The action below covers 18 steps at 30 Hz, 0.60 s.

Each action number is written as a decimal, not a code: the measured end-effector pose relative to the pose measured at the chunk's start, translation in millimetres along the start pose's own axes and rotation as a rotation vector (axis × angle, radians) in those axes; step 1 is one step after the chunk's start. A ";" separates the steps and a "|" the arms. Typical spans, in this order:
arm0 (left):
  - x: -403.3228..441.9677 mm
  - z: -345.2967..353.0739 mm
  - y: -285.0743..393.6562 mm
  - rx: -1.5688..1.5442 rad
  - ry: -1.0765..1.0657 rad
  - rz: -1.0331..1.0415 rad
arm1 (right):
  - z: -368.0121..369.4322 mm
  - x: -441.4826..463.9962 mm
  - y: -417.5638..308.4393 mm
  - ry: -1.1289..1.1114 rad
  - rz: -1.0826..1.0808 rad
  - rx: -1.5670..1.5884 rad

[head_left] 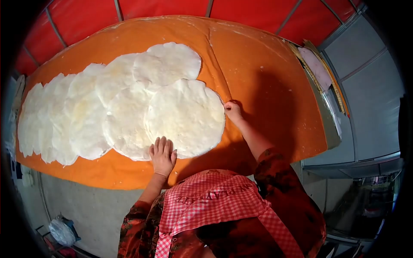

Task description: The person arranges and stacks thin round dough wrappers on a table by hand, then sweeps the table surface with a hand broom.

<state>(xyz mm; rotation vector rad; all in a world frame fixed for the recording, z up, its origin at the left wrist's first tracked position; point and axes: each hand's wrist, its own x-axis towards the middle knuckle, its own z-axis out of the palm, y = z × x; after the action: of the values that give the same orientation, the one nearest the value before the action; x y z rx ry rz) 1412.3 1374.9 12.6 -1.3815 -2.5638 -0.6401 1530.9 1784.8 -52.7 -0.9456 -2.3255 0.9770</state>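
Thin, round, pale flatbreads (84, 114) lie overlapping in two rows on an orange cloth (266, 51). Nearest to me is the rightmost flatbread of the front row (189, 118), which lies flat over its neighbour. My left hand (163, 155) rests on the front edge of the breads, fingers spread and palm down. At the right rim of that nearest flatbread, my right hand (232, 112) has its fingers pinched together on the edge. The fingertips are small in view, and the bread's rim there is barely lifted, if at all.
The cloth has a long crease (217, 64) right of the breads. Sticks and a pinkish board (316, 69) stand along the table's right end, beside grey cabinets (370, 90). A red panelled wall (163, 8) runs behind. A bag-like bundle (63, 232) sits low at left.
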 end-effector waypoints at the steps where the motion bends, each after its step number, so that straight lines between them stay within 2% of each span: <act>1: -0.3 0.2 -0.1 -0.001 -0.001 -0.001 | -0.5 -3.7 -7.3 0.006 0.014 0.039; 8: -0.3 0.7 -0.3 0.002 -0.006 -0.006 | -16.4 4.5 -21.9 -0.219 0.191 0.285; 11: -0.7 1.1 -1.1 -0.004 -0.007 -0.007 | -26.3 6.1 -34.9 -0.236 0.219 0.314; 14: -0.5 1.3 -1.2 -0.010 -0.003 -0.008 | -49.6 2.5 -74.5 -0.321 0.481 0.399; 18: -0.6 1.6 -1.4 -0.008 -0.002 -0.010 | -41.5 6.4 -66.7 -0.305 0.467 0.371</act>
<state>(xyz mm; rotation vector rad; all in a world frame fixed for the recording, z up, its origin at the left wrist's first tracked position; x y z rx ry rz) 1411.6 1374.5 10.6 -1.3727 -2.5739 -0.6512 1524.2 1773.4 25.0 -1.2765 -2.0685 1.7781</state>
